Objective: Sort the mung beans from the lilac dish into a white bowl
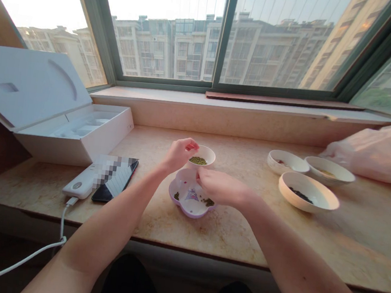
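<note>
A small white bowl [209,154] holds green beans [198,160] that look like mung beans. My left hand [179,154] is at this bowl's left rim, its fingers curled together; anything between them is too small to make out. Right in front stands a purple-rimmed, flower-shaped bowl [188,208] with a cartoon print and little piles of green beans in its left and right lobes. Over its right back part is my right hand [219,186], fingertips drawn together close to the white bowl's front. What they hold, if anything, is hidden.
On the right stand a bowl of dark beans [309,193], a bowl with reddish bits [288,162] and a bowl with yellowish contents [329,171], near a plastic bag [380,150]. An open white box [108,131], a phone [115,184] and a cabled power bank [82,182] lie left.
</note>
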`<state>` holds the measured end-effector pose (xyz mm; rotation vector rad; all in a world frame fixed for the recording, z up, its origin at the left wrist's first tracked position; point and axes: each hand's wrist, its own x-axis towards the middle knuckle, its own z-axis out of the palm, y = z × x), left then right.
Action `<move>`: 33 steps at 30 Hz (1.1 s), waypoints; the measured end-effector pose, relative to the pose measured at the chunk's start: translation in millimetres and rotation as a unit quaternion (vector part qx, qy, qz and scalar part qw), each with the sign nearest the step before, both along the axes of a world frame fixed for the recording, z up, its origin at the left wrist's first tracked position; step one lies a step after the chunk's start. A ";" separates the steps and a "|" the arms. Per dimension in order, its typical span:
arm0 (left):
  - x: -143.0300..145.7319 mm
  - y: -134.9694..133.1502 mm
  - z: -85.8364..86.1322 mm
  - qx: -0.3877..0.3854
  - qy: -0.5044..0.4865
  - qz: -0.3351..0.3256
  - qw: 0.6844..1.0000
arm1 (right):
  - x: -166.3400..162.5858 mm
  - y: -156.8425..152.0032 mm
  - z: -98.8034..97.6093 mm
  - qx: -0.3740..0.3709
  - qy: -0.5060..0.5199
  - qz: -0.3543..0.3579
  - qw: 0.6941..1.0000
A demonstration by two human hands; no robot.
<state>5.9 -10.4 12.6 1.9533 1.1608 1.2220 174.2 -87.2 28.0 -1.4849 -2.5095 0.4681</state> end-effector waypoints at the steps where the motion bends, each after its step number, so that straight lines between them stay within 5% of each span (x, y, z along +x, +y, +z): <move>1: -0.1 0.2 -1.6 0.022 0.053 0.014 0.998 | 0.2 0.8 1.4 -0.002 0.007 -0.010 1.000; 7: 1.8 -5.2 -1.8 0.080 0.254 0.022 0.964 | 1.3 7.7 3.7 -0.019 0.070 0.014 0.997; 12: 1.8 -7.1 -1.5 0.058 0.243 0.009 0.968 | -1.2 11.6 6.7 -0.047 0.138 0.042 0.988; 17: 0.4 -8.3 -2.0 0.039 0.225 -0.009 0.974 | -1.6 17.9 6.0 -0.164 0.284 0.078 0.941; 23: 5.5 -11.9 7.1 0.017 0.021 0.007 1.000 | -5.5 17.3 13.3 -0.276 0.407 0.103 0.865; 27: 8.2 -26.4 24.9 -0.030 -0.155 -0.080 0.984 | -6.5 14.4 22.0 -0.321 0.506 0.062 0.798; 33: 7.7 -43.6 36.3 -0.052 -0.182 -0.179 0.965 | -2.0 14.3 29.5 -0.327 0.582 0.044 0.743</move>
